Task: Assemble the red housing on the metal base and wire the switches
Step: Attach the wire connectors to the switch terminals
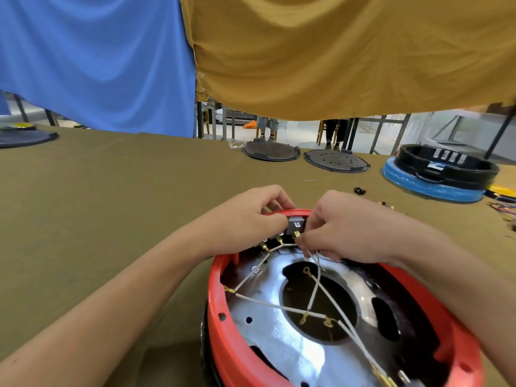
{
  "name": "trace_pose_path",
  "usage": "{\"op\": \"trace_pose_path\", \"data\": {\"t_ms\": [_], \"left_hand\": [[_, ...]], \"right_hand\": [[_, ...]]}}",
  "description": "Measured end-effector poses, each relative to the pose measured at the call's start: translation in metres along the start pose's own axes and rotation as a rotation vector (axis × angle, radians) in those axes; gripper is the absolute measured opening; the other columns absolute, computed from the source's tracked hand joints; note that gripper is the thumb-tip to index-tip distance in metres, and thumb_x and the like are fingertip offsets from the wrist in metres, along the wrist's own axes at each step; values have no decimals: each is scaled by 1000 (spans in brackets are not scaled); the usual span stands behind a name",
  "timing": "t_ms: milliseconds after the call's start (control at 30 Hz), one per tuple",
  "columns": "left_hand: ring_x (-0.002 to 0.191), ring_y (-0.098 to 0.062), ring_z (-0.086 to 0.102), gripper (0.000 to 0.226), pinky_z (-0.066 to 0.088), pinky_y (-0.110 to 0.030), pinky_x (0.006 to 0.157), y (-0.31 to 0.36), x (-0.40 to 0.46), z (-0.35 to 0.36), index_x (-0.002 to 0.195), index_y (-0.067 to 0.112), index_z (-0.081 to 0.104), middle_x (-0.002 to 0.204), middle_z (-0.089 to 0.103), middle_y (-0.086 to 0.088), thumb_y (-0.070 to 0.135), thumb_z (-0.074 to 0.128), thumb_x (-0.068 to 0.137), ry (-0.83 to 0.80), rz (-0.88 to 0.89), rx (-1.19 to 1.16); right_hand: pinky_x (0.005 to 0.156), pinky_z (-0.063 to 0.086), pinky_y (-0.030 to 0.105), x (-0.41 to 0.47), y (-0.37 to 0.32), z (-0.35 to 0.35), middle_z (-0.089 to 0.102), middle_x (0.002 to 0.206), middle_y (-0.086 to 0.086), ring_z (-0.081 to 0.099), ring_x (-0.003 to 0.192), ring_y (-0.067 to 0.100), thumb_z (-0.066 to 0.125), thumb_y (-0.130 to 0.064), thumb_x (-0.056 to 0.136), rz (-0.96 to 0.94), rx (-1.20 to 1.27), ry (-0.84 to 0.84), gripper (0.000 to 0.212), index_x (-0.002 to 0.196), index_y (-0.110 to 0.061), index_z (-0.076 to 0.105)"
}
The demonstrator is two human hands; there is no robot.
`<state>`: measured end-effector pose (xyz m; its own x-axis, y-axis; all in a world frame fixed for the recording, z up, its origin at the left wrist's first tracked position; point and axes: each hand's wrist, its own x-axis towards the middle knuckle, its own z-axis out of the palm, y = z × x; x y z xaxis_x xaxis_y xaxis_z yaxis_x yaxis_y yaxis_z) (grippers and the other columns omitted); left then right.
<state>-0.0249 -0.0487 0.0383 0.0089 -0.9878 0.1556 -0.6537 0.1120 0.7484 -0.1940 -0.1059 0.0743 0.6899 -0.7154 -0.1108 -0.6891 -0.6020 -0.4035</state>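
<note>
Head view: left hand (248, 219) gripping rigid red housing (220, 277) rim; right hand (343, 227) pinching thin, limp white wire (314, 261) near its brass terminal at grey switch (296, 223).

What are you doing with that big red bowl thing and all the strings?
A person is wiring switches on a red housing that sits on a shiny metal base. The left hand steadies a grey switch at the far rim. The right hand pinches a white wire at the switch's brass terminal. Other white wires already cross the base.
</note>
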Motion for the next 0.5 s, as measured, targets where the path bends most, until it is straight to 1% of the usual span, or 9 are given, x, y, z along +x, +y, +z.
{"op": "trace_pose_path", "data": {"t_ms": [100,233,300,400,500], "left_hand": [[70,-6,61,18,51,-22,61,1,0,0,104,28,63,88,66,8,18,54,92,-1,-3,-12],[68,-1,59,18,49,-19,61,2,-1,0,104,28,63,86,66,9,18,55,92,3,-4,-12],[63,3,57,18,48,-17,60,3,-1,0,104,28,62,84,65,11,17,55,91,3,0,-8],[58,5,54,19,45,-14,56,4,-2,0,104,27,62,82,64,11,16,54,91,3,2,-1],[58,4,53,18,46,-16,57,5,-2,0,105,26,62,82,63,11,17,54,91,6,-1,7]], "right_hand": [[51,42,30,2,1,0,53,43,-3,42,38,12,65,-25,88,6,-4,10,36,53,-15,64],[49,42,28,3,2,1,55,45,-3,44,37,10,65,-28,90,5,-11,24,32,63,-11,70],[46,40,27,4,3,1,54,44,-2,43,36,10,65,-29,90,0,-16,27,34,62,-11,68],[42,36,23,5,4,2,52,43,-2,42,36,10,64,-29,91,-19,-36,39,38,56,-13,64],[40,34,21,6,4,2,50,41,-4,41,35,9,63,-30,92,-32,-63,59,42,52,-16,60]]}}
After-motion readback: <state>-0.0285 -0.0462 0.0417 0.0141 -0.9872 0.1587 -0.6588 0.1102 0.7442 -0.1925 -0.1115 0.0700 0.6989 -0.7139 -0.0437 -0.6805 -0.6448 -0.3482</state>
